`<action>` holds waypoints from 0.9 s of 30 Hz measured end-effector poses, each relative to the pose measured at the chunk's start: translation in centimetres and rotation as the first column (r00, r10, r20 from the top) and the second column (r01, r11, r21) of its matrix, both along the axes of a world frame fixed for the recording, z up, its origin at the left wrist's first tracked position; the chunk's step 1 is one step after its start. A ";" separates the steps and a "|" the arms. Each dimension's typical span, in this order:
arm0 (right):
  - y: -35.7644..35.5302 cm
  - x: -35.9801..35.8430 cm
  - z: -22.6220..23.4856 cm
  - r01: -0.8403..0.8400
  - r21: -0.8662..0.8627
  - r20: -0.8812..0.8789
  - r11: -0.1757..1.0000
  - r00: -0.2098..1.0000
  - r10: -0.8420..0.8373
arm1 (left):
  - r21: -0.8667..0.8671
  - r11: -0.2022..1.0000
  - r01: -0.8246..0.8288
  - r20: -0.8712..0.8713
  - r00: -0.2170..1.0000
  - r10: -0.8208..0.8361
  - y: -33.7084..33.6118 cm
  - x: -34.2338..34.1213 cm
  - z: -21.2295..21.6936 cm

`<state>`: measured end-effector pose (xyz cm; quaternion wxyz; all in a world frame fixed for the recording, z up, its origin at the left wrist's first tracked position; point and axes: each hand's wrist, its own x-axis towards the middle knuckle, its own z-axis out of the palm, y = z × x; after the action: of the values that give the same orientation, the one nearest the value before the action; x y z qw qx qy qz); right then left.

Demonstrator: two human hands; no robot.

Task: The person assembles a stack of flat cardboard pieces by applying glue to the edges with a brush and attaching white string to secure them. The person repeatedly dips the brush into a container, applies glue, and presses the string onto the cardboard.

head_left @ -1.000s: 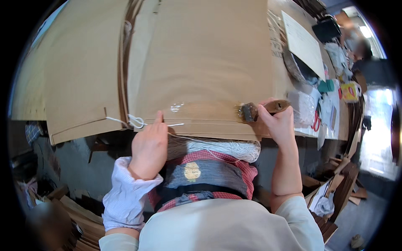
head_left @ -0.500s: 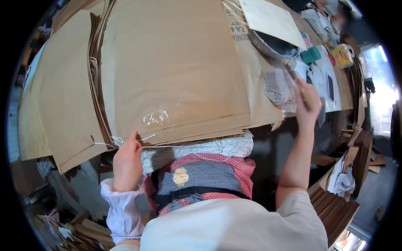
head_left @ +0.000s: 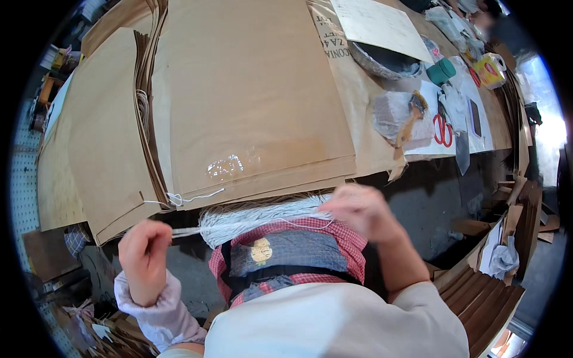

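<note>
White string (head_left: pixel 190 231) stretches across my lap, one end pinched in my closed left hand (head_left: pixel 145 258). My right hand (head_left: pixel 365 212), slightly blurred, has its fingers closed at the string's other end. Beneath the string, a thick bundle of white strings (head_left: pixel 262 222) lies along the table's front edge, over my lap. Just beyond is a stack of large brown paper sheets (head_left: pixel 256 89) with a wet, shiny patch (head_left: pixel 225 167) near its front edge. A short knotted white string (head_left: pixel 200 197) lies at its front left corner. A wooden-handled brush (head_left: pixel 410 122) rests on a clear plastic-wrapped packet (head_left: pixel 387 114).
Right of the stack are a bowl (head_left: pixel 382 64) partly covered by a white board (head_left: pixel 382 27), a green-lidded jar (head_left: pixel 440 71), red-handled scissors (head_left: pixel 442 131), a phone (head_left: pixel 474 117) and a yellow container (head_left: pixel 490 70). Folded brown paper (head_left: pixel 113 131) stands left. Brown boards (head_left: pixel 477 304) are stacked lower right.
My right hand has put the brush down on the packet and come to the string bundle. My left hand has moved left and down from the paper's edge, with string now taut between both hands.
</note>
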<state>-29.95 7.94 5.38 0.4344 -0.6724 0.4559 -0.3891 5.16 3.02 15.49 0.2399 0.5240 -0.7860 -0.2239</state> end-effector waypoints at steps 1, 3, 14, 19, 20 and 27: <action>-0.5 -1.6 1.0 0.087 0.085 -0.026 0.993 0.996 -0.085 | -0.022 1.000 -0.001 -0.025 1.000 0.001 -1.0 0.0 -0.8; -2.4 -4.3 1.9 0.212 0.100 -0.143 0.972 0.970 -0.197 | -0.064 0.998 -0.018 -0.071 0.997 0.013 -3.2 0.1 -3.7; -8.2 -5.2 -6.9 0.396 -0.115 -0.363 0.911 0.837 -0.410 | -0.318 0.947 0.042 0.173 0.985 0.014 -7.4 -0.8 -14.1; -8.3 -5.8 -5.3 0.216 0.654 0.174 0.725 0.890 -0.422 | -0.325 0.940 0.099 0.275 0.961 -0.007 -6.5 -1.2 -13.8; -8.4 -5.7 -5.7 0.225 0.648 0.159 0.727 0.894 -0.418 | -0.265 0.959 0.096 0.258 0.966 -0.026 -6.3 -0.8 -14.3; -8.0 -2.0 -5.9 0.245 -0.504 -0.346 0.829 0.821 -0.453 | -0.058 0.968 0.243 0.090 0.967 -0.237 -6.2 -0.8 -14.0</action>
<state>-31.98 -0.02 -0.53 0.0730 -0.7257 0.5629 -0.3888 4.36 -3.19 1.50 0.1962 0.4253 -0.8600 -0.2026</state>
